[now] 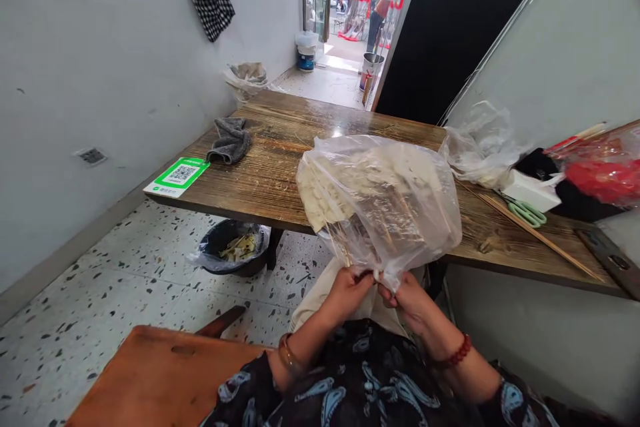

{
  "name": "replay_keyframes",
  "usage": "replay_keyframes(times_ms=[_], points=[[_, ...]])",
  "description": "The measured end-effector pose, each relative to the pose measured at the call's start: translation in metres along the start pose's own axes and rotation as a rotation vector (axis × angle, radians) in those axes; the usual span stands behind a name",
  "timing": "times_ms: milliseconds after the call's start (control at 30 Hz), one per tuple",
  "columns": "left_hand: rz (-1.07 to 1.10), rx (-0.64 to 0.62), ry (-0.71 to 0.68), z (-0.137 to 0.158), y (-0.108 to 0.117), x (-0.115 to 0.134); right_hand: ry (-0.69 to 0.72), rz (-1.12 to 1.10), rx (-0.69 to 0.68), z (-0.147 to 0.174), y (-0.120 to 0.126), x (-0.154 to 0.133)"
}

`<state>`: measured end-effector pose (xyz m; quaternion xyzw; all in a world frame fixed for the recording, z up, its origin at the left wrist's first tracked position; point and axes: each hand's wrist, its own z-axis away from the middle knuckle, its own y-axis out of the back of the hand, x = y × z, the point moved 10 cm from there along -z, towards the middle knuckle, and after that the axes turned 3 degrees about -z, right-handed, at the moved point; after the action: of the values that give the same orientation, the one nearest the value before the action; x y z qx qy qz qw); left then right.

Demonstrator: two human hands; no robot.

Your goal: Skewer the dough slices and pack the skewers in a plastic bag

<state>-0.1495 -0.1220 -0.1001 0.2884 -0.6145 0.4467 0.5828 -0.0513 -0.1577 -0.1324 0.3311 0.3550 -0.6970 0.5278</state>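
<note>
A clear plastic bag (425,213) rests over the near edge of the wooden table, its mouth gathered towards me. Pale, flat pieces of food (325,193) on thin wooden skewers (343,247) fill it, with the sticks pointing my way. My left hand (350,290) pinches the gathered plastic from the left. From the right, my right hand (403,297) grips the same twisted neck of the bag, close to the left fingertips. A small knot or twist of plastic shows between the two hands. Both hands are closed.
On the table (270,180) lie a grey cloth (230,140), a QR-code card (177,177), green-handled scissors (527,213), loose skewers (545,237) and another plastic bag (483,147). A lined black bin (233,247) stands below. An orange-brown bench (165,373) is at my left.
</note>
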Motion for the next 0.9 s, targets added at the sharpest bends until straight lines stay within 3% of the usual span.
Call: replay_keyframes(times_ms=[233, 500, 600, 733, 800, 900], points=[[-0.095, 0.122, -0.044, -0.006, 0.013, 0.014, -0.015, -0.007, 0.022, 0.002, 0.002, 0.0], [-0.195, 0.167, -0.003, -0.005, 0.015, -0.002, 0.016, 0.108, -0.03, 0.021, 0.005, -0.003], [-0.114, 0.188, 0.035, -0.006, 0.014, -0.013, 0.049, 0.157, -0.005, 0.026, 0.007, -0.008], [0.103, 0.367, 0.197, -0.001, 0.022, -0.04, 0.084, 0.138, 0.07, 0.033, 0.009, -0.019], [0.219, 0.43, 0.212, 0.0, 0.023, -0.046, 0.112, 0.127, 0.097, 0.037, 0.009, -0.025], [0.292, 0.414, 0.191, -0.002, 0.023, -0.044, 0.208, 0.206, 0.058, 0.041, 0.009, -0.039]])
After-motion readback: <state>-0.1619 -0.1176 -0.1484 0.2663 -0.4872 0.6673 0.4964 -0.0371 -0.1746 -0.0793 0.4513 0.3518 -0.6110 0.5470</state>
